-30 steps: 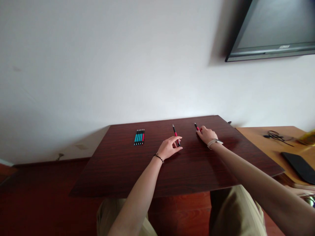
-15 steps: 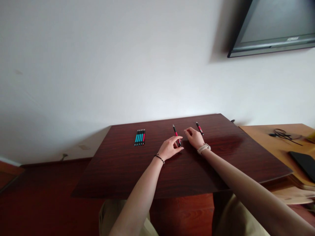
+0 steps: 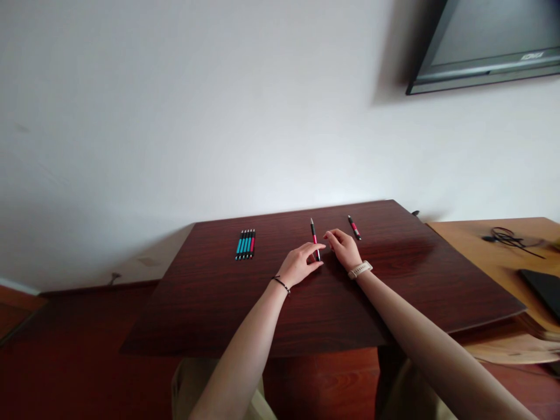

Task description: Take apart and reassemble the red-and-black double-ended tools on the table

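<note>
My left hand (image 3: 301,262) rests over the dark table, thumb and forefinger apart. Between them is the lower part of a red and black pen (image 3: 314,231), its metal tip pointing to the wall; whether the fingers press on it I cannot tell. Just right of that pen, my right hand (image 3: 343,248) has its fingers curled together, with nothing visible in them. Beyond the right hand lies another red and black pen (image 3: 354,228), slanted. To the left, several teal and black pens (image 3: 244,245) lie side by side, with a red one (image 3: 252,244) at the right end of the row.
The dark wooden table (image 3: 210,309) stands against a white wall. On its right, a lighter wooden desk (image 3: 464,233) bears a coiled black cable (image 3: 505,236) and a flat black device (image 3: 540,290). A television (image 3: 490,58) hangs at upper right.
The pen at my left hand has turned a little and now points more squarely to the wall. My right hand has come slightly closer to it. The view has shifted slightly.
</note>
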`<move>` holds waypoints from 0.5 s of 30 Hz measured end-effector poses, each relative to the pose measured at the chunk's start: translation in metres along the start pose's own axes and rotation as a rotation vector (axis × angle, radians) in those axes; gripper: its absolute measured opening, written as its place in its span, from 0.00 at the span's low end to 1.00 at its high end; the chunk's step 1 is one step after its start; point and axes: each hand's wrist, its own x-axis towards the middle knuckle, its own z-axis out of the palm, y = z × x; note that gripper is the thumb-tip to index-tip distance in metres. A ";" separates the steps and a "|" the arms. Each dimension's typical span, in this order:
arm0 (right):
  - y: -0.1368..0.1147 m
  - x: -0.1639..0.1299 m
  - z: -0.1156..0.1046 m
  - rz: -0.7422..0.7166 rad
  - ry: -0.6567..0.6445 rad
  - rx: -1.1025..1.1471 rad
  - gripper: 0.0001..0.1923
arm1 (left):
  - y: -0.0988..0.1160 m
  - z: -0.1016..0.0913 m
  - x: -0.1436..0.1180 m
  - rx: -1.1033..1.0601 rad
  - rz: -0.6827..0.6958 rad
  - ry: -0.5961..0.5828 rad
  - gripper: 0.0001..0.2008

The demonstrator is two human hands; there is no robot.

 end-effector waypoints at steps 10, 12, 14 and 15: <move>-0.020 -0.011 0.003 -0.114 -0.109 -0.034 0.22 | -0.005 0.003 0.001 0.022 0.027 0.041 0.23; -0.022 -0.013 0.002 -0.115 -0.117 -0.038 0.22 | -0.005 0.004 0.001 0.018 0.018 0.049 0.23; -0.023 -0.013 0.002 -0.119 -0.126 -0.042 0.23 | -0.006 0.003 0.000 0.008 0.013 0.053 0.22; -0.024 -0.013 0.001 -0.122 -0.132 -0.043 0.23 | -0.006 0.003 0.000 0.001 0.010 0.052 0.22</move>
